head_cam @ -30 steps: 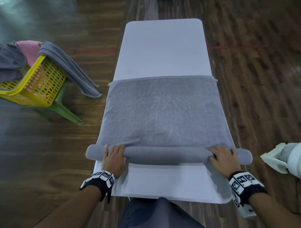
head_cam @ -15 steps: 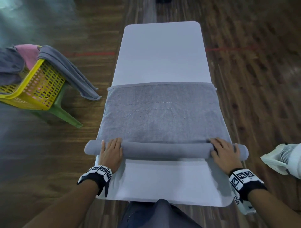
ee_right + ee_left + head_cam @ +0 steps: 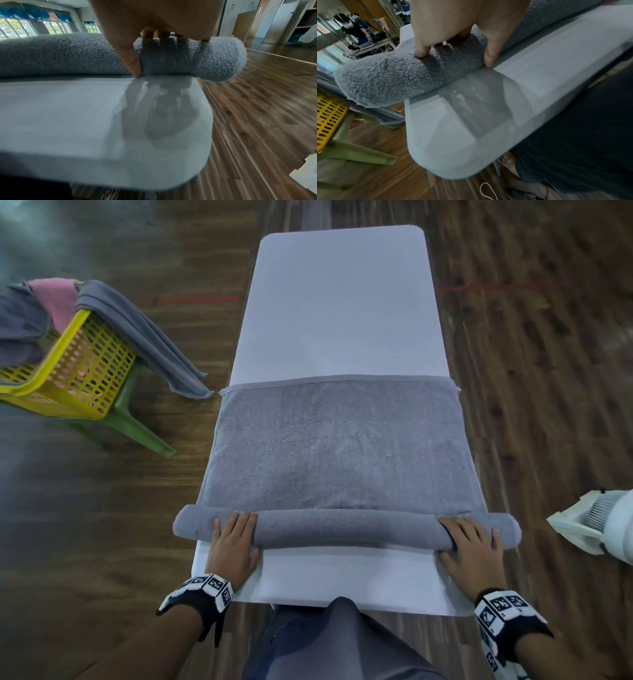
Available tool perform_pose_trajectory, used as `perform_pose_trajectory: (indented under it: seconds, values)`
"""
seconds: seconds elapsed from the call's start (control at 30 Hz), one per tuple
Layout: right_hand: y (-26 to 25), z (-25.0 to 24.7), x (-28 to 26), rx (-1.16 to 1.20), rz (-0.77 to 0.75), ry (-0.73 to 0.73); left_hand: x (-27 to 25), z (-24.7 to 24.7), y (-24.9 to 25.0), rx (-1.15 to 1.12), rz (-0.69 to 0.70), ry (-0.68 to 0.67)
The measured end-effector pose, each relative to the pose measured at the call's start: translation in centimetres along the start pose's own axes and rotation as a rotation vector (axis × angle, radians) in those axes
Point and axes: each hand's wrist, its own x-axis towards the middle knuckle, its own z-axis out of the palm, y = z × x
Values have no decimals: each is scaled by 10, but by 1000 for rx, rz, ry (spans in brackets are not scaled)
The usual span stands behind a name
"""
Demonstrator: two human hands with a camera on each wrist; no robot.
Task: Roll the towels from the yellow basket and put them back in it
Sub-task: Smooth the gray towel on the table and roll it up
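both hands on nubby grey towel (near edge a thick cylinder)

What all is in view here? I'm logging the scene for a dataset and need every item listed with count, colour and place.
Towel on the table: one, grey, spread across the table, its near end rolled up.
Table: one, white, long, running away from the person.
Yellow basket: one, perforated, at the left on the stool.
Stool: one, green, under the basket, on the floor.
Towels in the basket: grey ones, one hanging over the rim toward the floor; one pink at the far side.
Fan: one, white, at the right edge.
Floor: dark wood.
Wrist cameras: two, black and white, one on each wrist.
Left hand: on the roll near its left end.
Right hand: on the roll near its right end.
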Motion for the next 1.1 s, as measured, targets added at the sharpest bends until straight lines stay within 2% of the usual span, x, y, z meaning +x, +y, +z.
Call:
perform_pose_trajectory:
  seconds: [0.3, 0.43, 0.7, 0.9, 1.1]
  values:
    - [2, 15, -51, 43, 14, 19, -48, 5, 7, -24, -5, -24]
    - [3, 19, -65, 42, 9, 21, -64, 5, 10, -46, -40, -71]
    - [0, 21, -84, 48, 36, -22, -83, 4, 10, -111, -71, -70]
    - [-3, 13, -74, -1, -5, 34, -82, 8, 7, -108, -105, -57]
    - [-2, -7, -35, -103, -64, -73, -62, -6, 8, -17, -109, -45]
